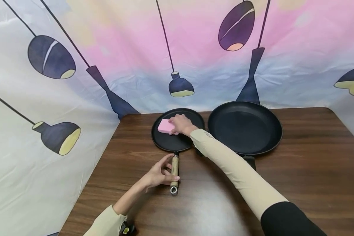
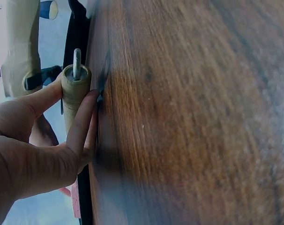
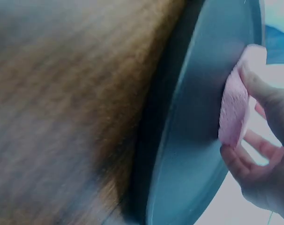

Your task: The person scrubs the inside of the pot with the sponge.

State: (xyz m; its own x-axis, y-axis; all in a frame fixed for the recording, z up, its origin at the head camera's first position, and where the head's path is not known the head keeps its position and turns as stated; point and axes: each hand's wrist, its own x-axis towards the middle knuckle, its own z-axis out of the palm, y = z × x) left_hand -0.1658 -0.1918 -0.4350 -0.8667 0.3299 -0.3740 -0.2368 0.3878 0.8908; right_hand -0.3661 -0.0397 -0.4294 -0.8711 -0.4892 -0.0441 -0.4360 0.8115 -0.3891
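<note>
A flat black pan [image 1: 183,141] with a wooden handle [image 1: 175,168] lies on the table, its handle toward me. My left hand [image 1: 157,173] grips that handle between thumb and fingers, near the metal ring at its end; the left wrist view shows the fingers around the wood [image 2: 72,96]. In my right hand [image 1: 182,124] is a pink sponge [image 1: 164,126], pinched by its edges and set against the pan's cooking surface. The right wrist view shows the sponge [image 3: 235,105] touching the pan [image 3: 193,122], thumb on one side and fingers on the other.
A larger, deeper black frying pan [image 1: 245,127] stands right of the flat pan, its handle partly hidden by my right forearm. Behind the brown wooden table [image 1: 312,170] hangs a cloth [image 1: 129,42] printed with lamps, close to the table's back edge.
</note>
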